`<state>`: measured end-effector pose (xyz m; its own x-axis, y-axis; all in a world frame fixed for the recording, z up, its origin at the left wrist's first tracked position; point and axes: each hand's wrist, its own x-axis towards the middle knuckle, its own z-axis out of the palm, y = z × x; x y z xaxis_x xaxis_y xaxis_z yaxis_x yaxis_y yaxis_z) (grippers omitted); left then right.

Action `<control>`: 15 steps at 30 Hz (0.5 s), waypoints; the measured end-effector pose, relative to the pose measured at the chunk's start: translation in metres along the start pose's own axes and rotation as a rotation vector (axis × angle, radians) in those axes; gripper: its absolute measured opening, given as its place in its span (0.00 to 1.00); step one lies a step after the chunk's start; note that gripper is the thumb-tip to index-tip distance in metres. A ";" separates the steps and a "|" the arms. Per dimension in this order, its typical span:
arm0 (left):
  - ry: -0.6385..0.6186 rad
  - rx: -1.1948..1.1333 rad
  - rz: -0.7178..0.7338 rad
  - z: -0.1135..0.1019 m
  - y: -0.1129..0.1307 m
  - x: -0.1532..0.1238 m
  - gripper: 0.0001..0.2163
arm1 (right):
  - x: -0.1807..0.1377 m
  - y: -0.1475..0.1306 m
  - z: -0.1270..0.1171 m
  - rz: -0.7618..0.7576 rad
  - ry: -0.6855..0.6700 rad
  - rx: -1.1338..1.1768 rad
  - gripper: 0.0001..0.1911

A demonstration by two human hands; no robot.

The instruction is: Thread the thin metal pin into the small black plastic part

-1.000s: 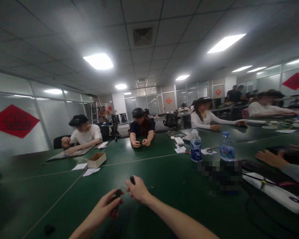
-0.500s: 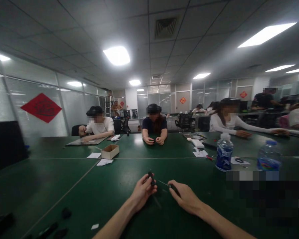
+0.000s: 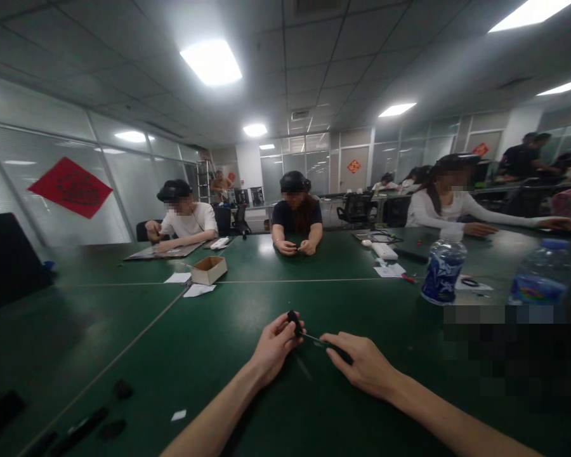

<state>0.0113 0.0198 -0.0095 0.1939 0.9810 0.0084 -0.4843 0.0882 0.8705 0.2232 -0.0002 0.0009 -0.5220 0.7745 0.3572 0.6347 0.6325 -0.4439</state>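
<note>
My left hand (image 3: 272, 348) is closed around a small black part (image 3: 294, 319) that sticks up between thumb and fingers. My right hand (image 3: 361, 365) grips a thin black tool (image 3: 330, 346) like a small screwdriver. Its slim metal shaft points left and its tip meets the black part. Both hands hover just above the green table (image 3: 209, 343), close together in front of me.
Small black pieces (image 3: 122, 389) and a white scrap (image 3: 179, 416) lie at lower left. A cardboard box (image 3: 209, 270) and papers sit farther back. Two water bottles (image 3: 443, 271) stand at right. Several other people work at the far side of the table.
The view has tilted down and steadied. My hands have come closer together, and the tool's tip now reaches the black part in my left hand.
</note>
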 end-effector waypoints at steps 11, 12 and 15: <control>-0.016 0.230 0.079 -0.001 -0.002 -0.002 0.18 | -0.002 -0.002 -0.003 -0.057 -0.019 -0.005 0.17; -0.023 0.266 0.087 -0.002 -0.002 -0.002 0.17 | -0.002 -0.002 -0.004 -0.050 -0.036 -0.004 0.17; -0.063 0.346 0.094 -0.004 -0.001 -0.001 0.15 | -0.003 -0.002 -0.005 -0.037 -0.069 0.015 0.17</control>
<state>0.0082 0.0191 -0.0129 0.2197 0.9684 0.1177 -0.1871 -0.0766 0.9794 0.2255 -0.0038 0.0048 -0.5834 0.7480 0.3165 0.6056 0.6603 -0.4441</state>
